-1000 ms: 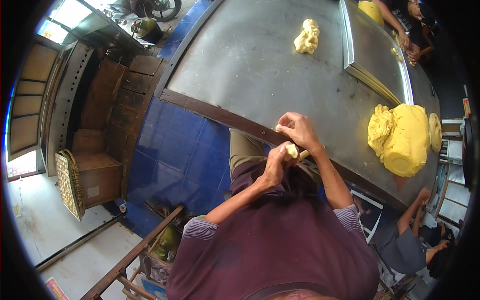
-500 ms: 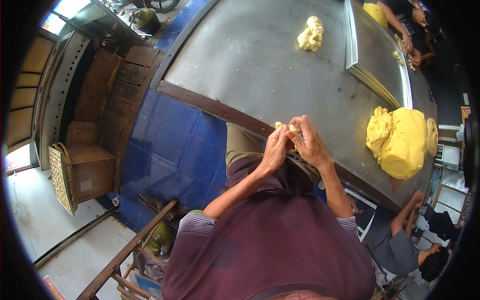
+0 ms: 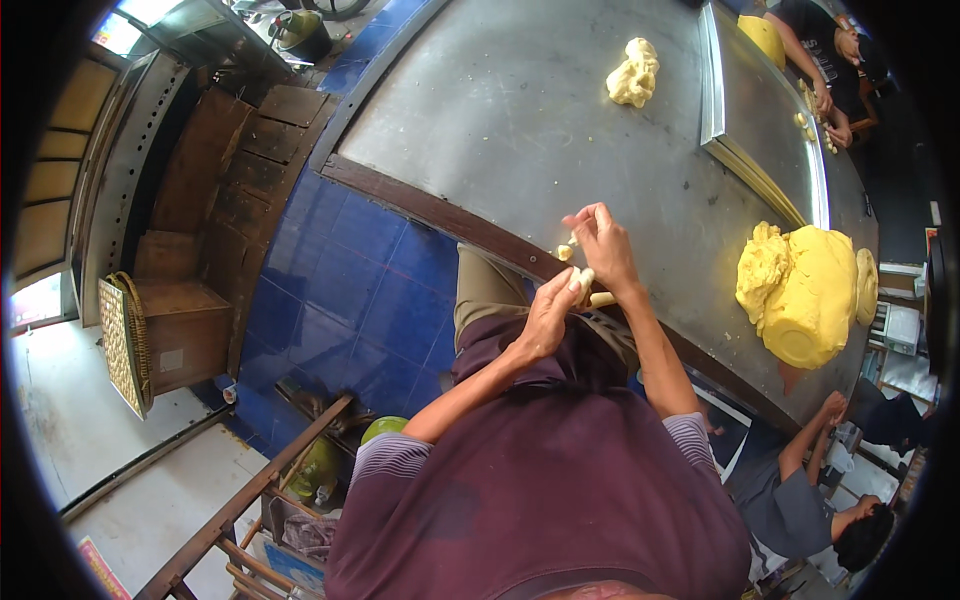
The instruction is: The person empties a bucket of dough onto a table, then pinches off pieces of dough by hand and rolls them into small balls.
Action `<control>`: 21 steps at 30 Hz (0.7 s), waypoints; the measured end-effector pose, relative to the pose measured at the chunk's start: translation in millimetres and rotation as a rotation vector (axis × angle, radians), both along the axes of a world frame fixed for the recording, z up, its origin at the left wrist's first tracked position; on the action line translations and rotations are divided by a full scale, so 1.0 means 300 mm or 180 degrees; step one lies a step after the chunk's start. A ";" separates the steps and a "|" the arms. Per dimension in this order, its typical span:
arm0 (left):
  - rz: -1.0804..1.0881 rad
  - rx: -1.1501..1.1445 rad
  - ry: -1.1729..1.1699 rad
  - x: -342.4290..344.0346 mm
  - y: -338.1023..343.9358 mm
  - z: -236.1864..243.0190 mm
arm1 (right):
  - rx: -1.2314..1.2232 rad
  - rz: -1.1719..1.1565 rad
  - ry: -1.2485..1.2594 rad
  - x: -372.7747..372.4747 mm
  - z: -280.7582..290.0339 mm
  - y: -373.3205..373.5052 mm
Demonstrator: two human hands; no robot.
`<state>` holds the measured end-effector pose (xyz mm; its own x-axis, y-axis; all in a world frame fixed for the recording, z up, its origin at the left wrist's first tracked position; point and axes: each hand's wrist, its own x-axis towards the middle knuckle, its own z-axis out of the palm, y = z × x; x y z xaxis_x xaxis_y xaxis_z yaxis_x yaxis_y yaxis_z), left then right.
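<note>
My left hand (image 3: 546, 318) is closed around a pale yellow strip of dough (image 3: 584, 279), whose end pokes up past the thumb. Over the table's near edge, my right hand (image 3: 608, 252) has its fingers apart. Just below its fingertips are small dough pieces (image 3: 565, 253) on the metal tabletop. A smooth length of dough (image 3: 602, 299) shows beneath the right wrist; whether it joins the strip in my left hand is hidden.
A large yellow dough mass (image 3: 805, 295) sits at the right of the metal table (image 3: 480, 130). A smaller dough lump (image 3: 632, 73) lies farther off. Stacked metal trays (image 3: 765, 120) stand at far right. Two people work nearby, one (image 3: 815, 50) far right, another (image 3: 785, 500) lower right.
My hands have come apart: the right moved up and away from the left. Another small dough piece now shows below the right fingertips, beside the one there before.
</note>
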<state>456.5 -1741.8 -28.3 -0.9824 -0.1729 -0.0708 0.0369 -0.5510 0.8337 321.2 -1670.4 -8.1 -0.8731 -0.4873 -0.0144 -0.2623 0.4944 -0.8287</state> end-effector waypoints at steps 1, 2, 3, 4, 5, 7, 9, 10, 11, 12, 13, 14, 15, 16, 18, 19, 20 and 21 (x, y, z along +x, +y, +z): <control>0.0137 -0.0159 0.0038 -0.005 0.007 0.006 | 0.0118 0.0091 0.0094 0.006 0.000 -0.003; 0.0270 -0.0317 0.0077 -0.013 0.020 0.008 | 0.0236 0.0177 0.0189 0.011 -0.001 -0.006; 0.0393 -0.0471 0.0120 -0.018 0.029 0.014 | 0.0358 0.0254 0.0287 0.013 0.000 -0.005; 0.0239 -0.0530 0.0031 -0.013 0.013 0.024 | 0.0451 0.0396 0.0441 0.009 -0.007 0.003; 0.0309 -0.0312 0.0025 -0.018 0.017 0.015 | 0.0276 0.0316 0.0701 0.006 -0.009 0.018; 0.0500 0.0107 -0.0007 -0.028 0.009 0.011 | -0.0101 0.0205 0.1200 0.017 0.021 0.020; 0.0585 0.0388 -0.0284 -0.043 0.000 0.019 | -0.0168 0.0157 0.0602 0.044 0.121 0.056; 0.0628 0.0351 -0.0214 -0.061 -0.003 0.022 | -0.0146 0.0221 0.0114 0.063 0.184 0.072; 0.0650 0.0318 -0.0147 -0.075 0.001 0.034 | -0.0119 0.0261 -0.0376 0.076 0.213 0.088; 0.0691 -0.0033 -0.0277 -0.088 0.009 0.092 | -0.0330 0.0486 0.0070 0.085 0.194 0.103; 0.0543 -0.0248 -0.0236 -0.094 0.015 0.086 | -0.0282 0.0539 0.0327 0.086 0.188 0.121; 0.0397 -0.0463 -0.0193 -0.101 0.016 0.071 | -0.0231 0.0594 0.0583 0.088 0.188 0.137; 0.0279 -0.0680 -0.0156 -0.110 0.010 0.058 | -0.0184 0.0676 0.0831 0.084 0.187 0.143; 0.0143 -0.0835 -0.0226 -0.115 0.003 0.046 | -0.0352 0.0625 0.0740 0.088 0.184 0.142; 0.0124 -0.0532 -0.0213 -0.123 0.012 0.041 | -0.0693 0.0518 0.0554 0.107 0.175 0.132; 0.0114 -0.0383 -0.0208 -0.126 0.015 0.046 | -0.0597 0.0466 0.0617 0.107 0.165 0.131; 0.0158 -0.0365 -0.0306 -0.129 0.027 0.052 | -0.0502 0.0418 0.0680 0.103 0.151 0.128; 0.0206 -0.0351 -0.0405 -0.132 0.040 0.079 | -0.0410 0.0373 0.0741 0.097 0.134 0.125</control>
